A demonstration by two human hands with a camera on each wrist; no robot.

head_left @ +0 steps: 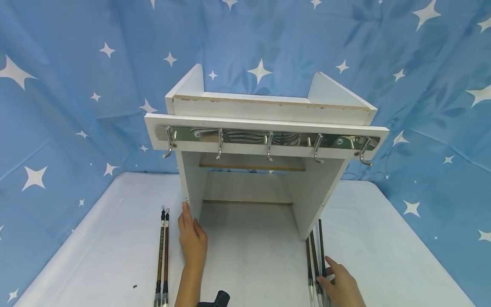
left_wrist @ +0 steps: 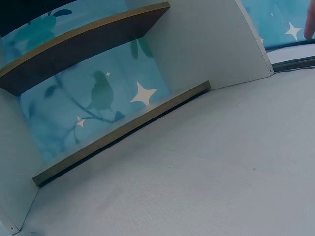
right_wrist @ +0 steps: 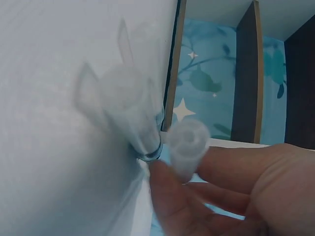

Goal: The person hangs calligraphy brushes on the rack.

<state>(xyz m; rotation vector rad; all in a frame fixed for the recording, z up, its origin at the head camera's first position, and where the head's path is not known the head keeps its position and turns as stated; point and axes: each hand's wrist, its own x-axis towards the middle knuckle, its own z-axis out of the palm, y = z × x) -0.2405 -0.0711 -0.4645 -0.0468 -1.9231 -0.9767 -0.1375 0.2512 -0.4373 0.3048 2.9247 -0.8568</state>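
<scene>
A white wooden shelf rack [head_left: 268, 151] with a row of metal hooks stands on the table. My left hand [head_left: 193, 238] rests against the front edge of its left side panel, fingers extended upward. Low on the right, my right hand [head_left: 341, 281] pinches a dark-handled brush [head_left: 321, 243] between thumb and fingers. In the right wrist view, the clear cap [right_wrist: 186, 147] on that brush faces the camera. Two more dark-handled brushes [head_left: 313, 256] lie just left of it, beside the rack's right panel, and their clear caps [right_wrist: 135, 108] look blurred up close.
Two brown-handled brushes [head_left: 166, 251] with hanging loops lie left of my left arm. Near them is a small dark speck [head_left: 135, 286]. A black rounded object [head_left: 221, 298] pokes in at the bottom edge. Behind the white table [head_left: 96, 251] hangs a blue star-patterned curtain [head_left: 76, 85].
</scene>
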